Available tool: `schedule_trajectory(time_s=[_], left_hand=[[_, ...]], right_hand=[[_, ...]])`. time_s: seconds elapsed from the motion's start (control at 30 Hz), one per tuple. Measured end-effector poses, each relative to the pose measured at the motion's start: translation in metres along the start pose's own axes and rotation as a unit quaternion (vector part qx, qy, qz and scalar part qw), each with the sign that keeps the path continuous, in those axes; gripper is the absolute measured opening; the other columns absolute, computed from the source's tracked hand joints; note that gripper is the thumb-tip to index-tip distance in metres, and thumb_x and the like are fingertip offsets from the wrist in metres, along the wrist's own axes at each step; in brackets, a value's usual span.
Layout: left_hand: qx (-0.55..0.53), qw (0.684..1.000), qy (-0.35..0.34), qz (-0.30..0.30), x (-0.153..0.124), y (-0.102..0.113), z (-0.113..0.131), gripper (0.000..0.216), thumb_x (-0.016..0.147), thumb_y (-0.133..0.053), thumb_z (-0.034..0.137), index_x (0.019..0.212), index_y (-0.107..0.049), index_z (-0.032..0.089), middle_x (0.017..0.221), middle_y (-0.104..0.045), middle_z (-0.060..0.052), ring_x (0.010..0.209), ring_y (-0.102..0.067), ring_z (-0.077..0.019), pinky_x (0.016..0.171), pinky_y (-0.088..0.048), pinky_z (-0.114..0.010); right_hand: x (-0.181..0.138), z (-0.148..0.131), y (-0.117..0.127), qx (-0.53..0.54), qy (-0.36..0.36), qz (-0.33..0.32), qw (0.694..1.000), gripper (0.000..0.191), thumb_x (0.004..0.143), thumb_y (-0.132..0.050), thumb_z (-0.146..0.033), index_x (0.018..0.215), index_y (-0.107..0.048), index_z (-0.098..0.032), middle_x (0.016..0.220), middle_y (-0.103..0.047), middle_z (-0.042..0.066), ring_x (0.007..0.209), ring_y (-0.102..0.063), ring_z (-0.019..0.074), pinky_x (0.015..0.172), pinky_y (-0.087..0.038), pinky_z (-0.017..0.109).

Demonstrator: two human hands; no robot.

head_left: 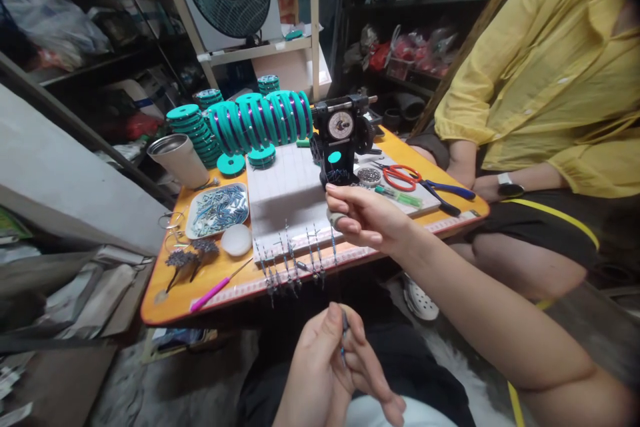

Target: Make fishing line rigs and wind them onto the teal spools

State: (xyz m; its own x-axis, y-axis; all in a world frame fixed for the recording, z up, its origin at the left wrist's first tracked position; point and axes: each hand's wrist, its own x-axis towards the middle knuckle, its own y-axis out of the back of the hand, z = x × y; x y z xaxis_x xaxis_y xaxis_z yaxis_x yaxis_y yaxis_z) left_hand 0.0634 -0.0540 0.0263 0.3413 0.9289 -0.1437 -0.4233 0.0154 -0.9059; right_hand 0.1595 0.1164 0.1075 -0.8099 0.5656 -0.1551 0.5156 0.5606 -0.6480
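Closest to the camera, low in the middle, the left hand [340, 360] lies palm turned inward, its thumb laid against the forefinger and the other fingers loosely spread toward the right. Between that thumb and forefinger it grips a slim blue-grey piece [343, 350], which points down across the fingers. Farther off and a little right, the right hand [367, 217] is raised above the near edge of the table [159, 280] — its forearm slanting in from the right, wrist nearly straight, fingers curled toward the left. Its thumb and forefinger meet at the tips; I cannot tell whether anything thin is pinched there. A greyish band [335, 217] circles one finger. The two hands are well apart, one above the other. Just left of the right hand, slender blue-and-silver pieces [289, 260] hang in a row over the near edge of a white board [285, 193]. Left of these lie a pink-handled tool [213, 293] and a white tray [189, 223] of small bluish parts. Beyond the right hand stands a black device [345, 133] — green spools [260, 123] lined up to its left, red-handled scissors [403, 177] and blue-handled pliers [447, 188] to its right. At far right sits a person in yellow [540, 67].
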Motion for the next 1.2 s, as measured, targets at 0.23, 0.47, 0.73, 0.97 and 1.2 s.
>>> schedule_trajectory(time_s=[0.23,0.47,0.73,0.97,1.2], left_hand=[[-0.011,1.000,-0.005,-0.010,-0.002,0.003,-0.004,0.053,0.098,-0.021,0.050,0.077,-0.053,0.014,0.049,-0.066,-0.010,0.044,-0.066,-0.0239,0.044,-0.053,-0.030],[0.001,1.000,-0.005,-0.007,-0.002,0.002,-0.006,0.050,0.098,-0.022,0.046,0.077,-0.055,0.015,0.048,-0.066,-0.009,0.042,-0.065,-0.0237,0.042,-0.050,-0.028],[0.375,0.915,-0.149,0.029,0.003,-0.025,0.037,0.031,0.094,-0.041,0.024,0.115,-0.061,0.011,0.092,-0.072,-0.012,0.093,-0.066,-0.0215,0.095,-0.041,-0.036],[0.302,0.947,-0.110,-0.020,0.040,-0.053,0.068,0.027,0.097,-0.033,0.030,0.111,-0.051,0.017,0.090,-0.060,-0.005,0.056,-0.066,-0.0158,0.057,-0.054,-0.032],[0.239,0.968,-0.079,-0.005,0.052,-0.055,0.068,0.027,0.095,-0.044,0.035,0.087,-0.058,0.013,0.053,-0.041,0.007,0.030,-0.038,-0.0032,0.033,-0.039,-0.015]], right_hand=[[-0.001,0.000,0.001,-0.001,0.004,-0.003,1.000,0.038,0.096,-0.042,-0.035,0.063,-0.042,-0.016,0.043,-0.046,-0.003,0.024,-0.028,0.0018,0.021,-0.022,0.008],[-0.001,0.000,0.002,-0.008,0.009,-0.007,1.000,0.040,0.098,-0.039,-0.035,0.064,-0.043,-0.015,0.044,-0.047,-0.003,0.024,-0.029,0.0017,0.022,-0.022,0.008],[-0.015,-0.016,-0.003,-0.184,0.062,-0.042,0.980,0.032,0.095,-0.050,-0.037,0.090,-0.066,-0.009,0.045,-0.050,-0.004,0.024,-0.026,-0.0003,0.025,-0.014,0.008],[-0.018,-0.026,-0.003,-0.319,0.095,-0.039,0.942,0.038,0.093,-0.053,-0.042,0.105,-0.069,-0.011,0.040,-0.043,-0.006,0.032,-0.028,0.0021,0.033,-0.023,0.012],[-0.019,-0.023,-0.002,-0.258,0.078,-0.057,0.961,0.033,0.095,-0.052,-0.037,0.102,-0.068,-0.009,0.039,-0.043,-0.007,0.034,-0.037,0.0027,0.037,-0.030,0.010]])
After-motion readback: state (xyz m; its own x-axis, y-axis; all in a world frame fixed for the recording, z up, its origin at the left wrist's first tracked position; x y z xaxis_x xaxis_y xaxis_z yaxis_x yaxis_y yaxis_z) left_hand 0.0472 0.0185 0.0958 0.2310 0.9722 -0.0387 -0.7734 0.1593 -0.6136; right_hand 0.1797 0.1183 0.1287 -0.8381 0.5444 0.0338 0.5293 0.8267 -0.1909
